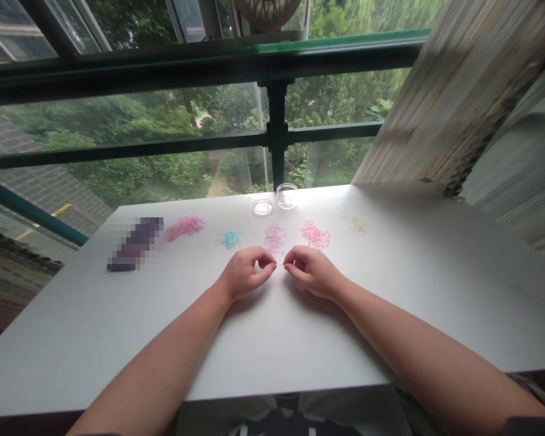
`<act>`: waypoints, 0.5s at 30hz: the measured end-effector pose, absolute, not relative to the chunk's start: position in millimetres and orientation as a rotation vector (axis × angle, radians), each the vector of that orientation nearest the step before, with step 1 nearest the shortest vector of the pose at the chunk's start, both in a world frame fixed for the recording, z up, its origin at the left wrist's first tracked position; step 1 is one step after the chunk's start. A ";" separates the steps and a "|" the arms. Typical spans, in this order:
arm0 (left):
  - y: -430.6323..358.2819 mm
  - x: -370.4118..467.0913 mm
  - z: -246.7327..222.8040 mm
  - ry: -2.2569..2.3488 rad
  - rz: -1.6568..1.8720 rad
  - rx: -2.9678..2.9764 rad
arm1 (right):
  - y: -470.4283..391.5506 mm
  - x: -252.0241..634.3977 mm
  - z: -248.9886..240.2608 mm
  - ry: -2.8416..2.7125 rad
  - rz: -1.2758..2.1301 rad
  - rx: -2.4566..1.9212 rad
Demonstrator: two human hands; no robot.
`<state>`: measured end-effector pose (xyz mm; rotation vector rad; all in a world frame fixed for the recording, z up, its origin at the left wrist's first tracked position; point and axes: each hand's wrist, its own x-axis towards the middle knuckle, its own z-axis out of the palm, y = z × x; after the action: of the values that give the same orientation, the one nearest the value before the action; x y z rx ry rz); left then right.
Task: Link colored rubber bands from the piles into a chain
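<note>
My left hand and my right hand meet over the middle of the white table, thumbs and fingertips pinched. A thin, pale pink rubber band spans the small gap between them, one end in each pinch. Just beyond my fingers lies a loose pile of lilac rubber bands. To its right is a coral pink pile, and to its left a turquoise pile.
A mixed pink heap of bands lies farther left, beside a dark pixelated object. Some yellow bands are at the right. A clear round container and its lid stand near the window. A striped curtain hangs at the right.
</note>
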<state>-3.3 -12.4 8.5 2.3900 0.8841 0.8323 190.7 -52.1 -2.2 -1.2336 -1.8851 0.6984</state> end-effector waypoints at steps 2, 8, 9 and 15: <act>-9.8 -4.0 8.1 0.925 0.860 2.456 | -51.9 191.1 -1.4 -1.894 0.681 -1.272; 5.8 -2.9 1.5 1.176 0.942 2.634 | -51.5 192.3 0.2 -1.945 0.650 -1.353; 8.5 -1.5 0.3 1.218 0.955 2.645 | -51.3 192.2 0.0 -1.953 0.646 -1.347; 18.2 11.0 -2.9 1.416 0.975 2.676 | -50.7 191.4 1.8 -1.980 0.634 -1.350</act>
<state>11.0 18.2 -2.9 2.6756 1.4158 0.9747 191.4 -50.7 1.8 -1.3499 -1.9803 0.6336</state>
